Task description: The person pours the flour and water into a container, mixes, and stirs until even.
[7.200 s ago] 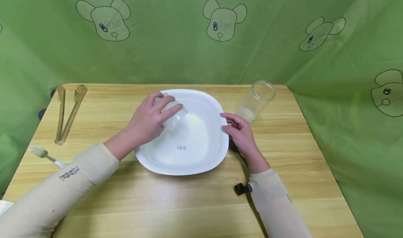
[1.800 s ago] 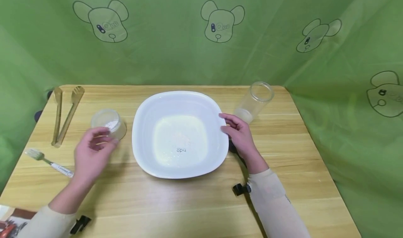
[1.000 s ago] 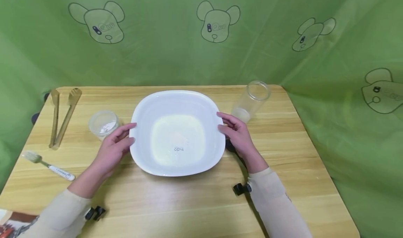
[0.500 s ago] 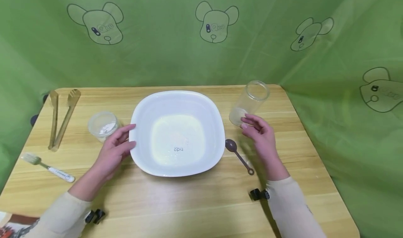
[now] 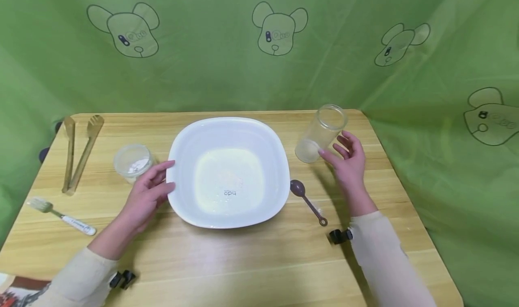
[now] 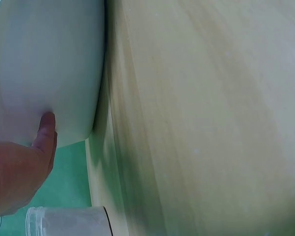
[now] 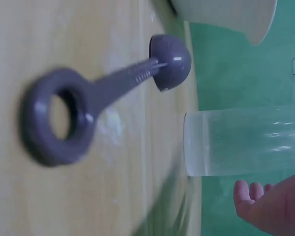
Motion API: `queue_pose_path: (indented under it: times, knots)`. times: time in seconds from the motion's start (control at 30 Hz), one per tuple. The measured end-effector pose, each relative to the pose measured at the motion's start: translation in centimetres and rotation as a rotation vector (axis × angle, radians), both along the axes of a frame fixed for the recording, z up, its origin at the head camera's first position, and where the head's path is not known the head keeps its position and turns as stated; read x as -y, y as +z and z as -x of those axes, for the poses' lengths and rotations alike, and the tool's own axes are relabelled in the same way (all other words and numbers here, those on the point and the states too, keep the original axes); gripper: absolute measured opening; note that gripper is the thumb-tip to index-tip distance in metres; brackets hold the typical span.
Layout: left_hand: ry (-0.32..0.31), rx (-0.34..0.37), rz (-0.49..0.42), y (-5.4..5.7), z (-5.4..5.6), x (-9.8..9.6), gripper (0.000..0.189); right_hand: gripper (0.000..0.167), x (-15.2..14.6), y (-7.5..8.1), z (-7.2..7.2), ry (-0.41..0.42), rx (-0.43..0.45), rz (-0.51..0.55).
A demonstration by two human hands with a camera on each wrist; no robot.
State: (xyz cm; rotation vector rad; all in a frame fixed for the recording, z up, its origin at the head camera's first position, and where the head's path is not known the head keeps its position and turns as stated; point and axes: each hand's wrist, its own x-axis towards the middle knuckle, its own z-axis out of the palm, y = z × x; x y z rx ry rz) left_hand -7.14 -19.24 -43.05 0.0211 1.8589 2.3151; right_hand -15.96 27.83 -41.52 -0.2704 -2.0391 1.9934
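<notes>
In the head view, a white basin (image 5: 229, 208) with a shallow layer of clear liquid stands mid-table. My left hand (image 5: 142, 196) holds its left rim; the left wrist view shows fingers (image 6: 47, 129) against the outer wall. A tall clear glass jar (image 5: 326, 126) stands upright to the right, something pale at its bottom. Beside it, my right hand (image 5: 349, 165) has thumb and fingers spread and grips nothing. In the right wrist view the jar (image 7: 246, 140) lies between thumb and fingers; whether the thumb touches it, I cannot tell.
Right of the basin lies a dark brown measuring spoon (image 5: 298, 188). A low clear jar (image 5: 131, 160) with white content stands left of it. Wooden tongs (image 5: 83, 160) and a white-handled brush (image 5: 77, 223) lie farther left. A printed item (image 5: 24, 289) shows at the lower left corner.
Earlier, my left hand tipped a clear container over the basin; that jar now stands to the left. The left hand took the rim. My right hand left the basin and moved right, beside the tall jar.
</notes>
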Motion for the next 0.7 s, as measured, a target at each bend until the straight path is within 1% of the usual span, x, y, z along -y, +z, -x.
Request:
queue_pose_path:
  times: [0.1, 0.2, 0.33, 0.43, 0.57, 0.7]
  knots:
    - [0.001, 0.002, 0.001, 0.0, 0.0, 0.0, 0.053, 0.086, 0.1, -0.3, 1.2, 0.025, 0.013, -0.031]
    - [0.000, 0.004, 0.004, 0.0, 0.0, 0.1, 0.053, 0.090, 0.3, -0.5, 2.1, 0.037, 0.029, -0.059]
    - [-0.002, 0.004, 0.007, -0.1, 0.0, 0.1, 0.053, 0.092, 0.6, -0.8, 3.0, 0.031, 0.052, -0.117]
    - [-0.002, 0.007, 0.006, -0.1, 0.0, 0.1, 0.053, 0.091, 0.8, -1.1, 3.7, 0.016, 0.054, -0.136]
    - [0.000, 0.013, 0.003, -0.1, 0.0, 0.2, 0.053, 0.090, 1.1, -1.3, 4.3, -0.001, 0.037, -0.112]
    - [0.003, 0.024, 0.002, -0.1, 0.1, 0.1, 0.054, 0.087, 1.5, -0.9, 4.2, -0.011, 0.005, -0.080]
